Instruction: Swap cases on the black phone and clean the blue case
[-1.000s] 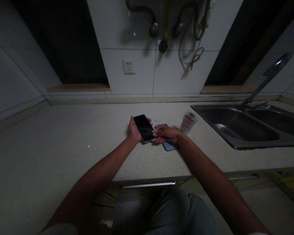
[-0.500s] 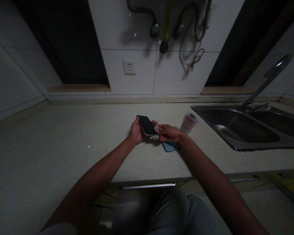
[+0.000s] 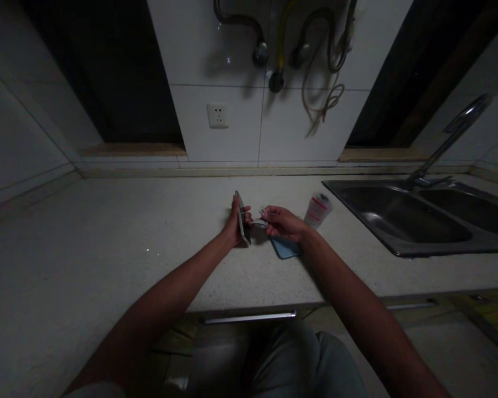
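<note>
Left hand [image 3: 233, 225] clasped around a slim, dark rectangular phone [image 3: 242, 219], which is tipped nearly on edge above the pale speckled surface [image 3: 157, 221]. Right hand [image 3: 284, 221] just beside it, fingertips pinching a small white strip-like item [image 3: 259, 223] that extends toward the left fingers; exact form too small to tell. Under the right hand: flat light-blue rectangular object [image 3: 286, 248], partly covered. Near the right wrist: clear plastic cup with red print [image 3: 317, 210]. Farther right: double-basin stainless-steel sink [image 3: 398, 249]
</note>
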`<control>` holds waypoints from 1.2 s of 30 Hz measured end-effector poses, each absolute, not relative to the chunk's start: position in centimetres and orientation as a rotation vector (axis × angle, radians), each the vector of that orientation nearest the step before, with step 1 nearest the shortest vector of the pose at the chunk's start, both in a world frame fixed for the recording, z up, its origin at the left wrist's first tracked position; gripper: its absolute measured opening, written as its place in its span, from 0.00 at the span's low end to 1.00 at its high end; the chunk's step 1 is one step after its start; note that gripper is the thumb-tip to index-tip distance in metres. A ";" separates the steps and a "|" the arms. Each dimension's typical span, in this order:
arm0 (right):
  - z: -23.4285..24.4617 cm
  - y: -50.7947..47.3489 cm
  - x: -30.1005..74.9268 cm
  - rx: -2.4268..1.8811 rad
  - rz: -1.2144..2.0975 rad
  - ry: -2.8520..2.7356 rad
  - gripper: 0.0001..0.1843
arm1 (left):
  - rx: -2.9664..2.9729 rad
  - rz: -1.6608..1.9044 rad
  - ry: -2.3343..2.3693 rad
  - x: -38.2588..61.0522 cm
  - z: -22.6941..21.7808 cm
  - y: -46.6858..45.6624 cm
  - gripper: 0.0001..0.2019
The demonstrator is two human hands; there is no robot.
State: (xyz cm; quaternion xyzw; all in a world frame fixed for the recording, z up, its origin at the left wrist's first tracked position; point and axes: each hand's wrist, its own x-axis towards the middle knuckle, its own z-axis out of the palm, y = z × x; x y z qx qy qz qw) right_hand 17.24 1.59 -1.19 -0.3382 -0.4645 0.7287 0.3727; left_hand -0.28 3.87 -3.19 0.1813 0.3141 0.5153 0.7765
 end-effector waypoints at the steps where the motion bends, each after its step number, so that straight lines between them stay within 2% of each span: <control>1: -1.1 1.6 17.2 -0.844 1.861 -1.177 0.16 | 0.410 1.118 0.696 -0.1 -3.4 3.8 0.26; 10: -1.4 1.7 16.8 -0.777 1.701 -1.128 0.16 | 0.564 1.005 0.695 -0.1 -3.9 3.8 0.14; 15: -1.6 2.3 16.8 -0.813 1.538 -1.023 0.14 | 0.467 0.932 0.660 -0.5 -3.1 3.6 0.15; 18: -1.6 2.6 16.8 -0.857 1.375 -1.042 0.16 | 0.435 0.925 0.578 -0.4 -2.8 3.5 0.15; 22: -2.1 2.5 16.6 -0.982 0.993 -1.286 0.22 | 0.426 0.879 0.505 -0.4 -2.5 3.2 0.23; 25: -2.7 2.1 16.5 -1.019 0.680 -1.679 0.25 | 0.428 0.788 0.513 -0.3 -2.4 2.8 0.32; 28: -3.2 2.0 16.3 -0.976 0.464 -2.055 0.27 | 0.419 0.749 0.516 0.1 -2.4 2.3 0.36; 32: -3.3 2.1 15.9 -0.945 0.352 -2.284 0.28 | 0.397 0.776 0.465 0.4 -2.5 2.1 0.38; 36: -2.7 1.6 15.6 -0.793 0.424 -2.376 0.23 | 0.354 0.812 0.482 0.3 -2.6 2.3 0.37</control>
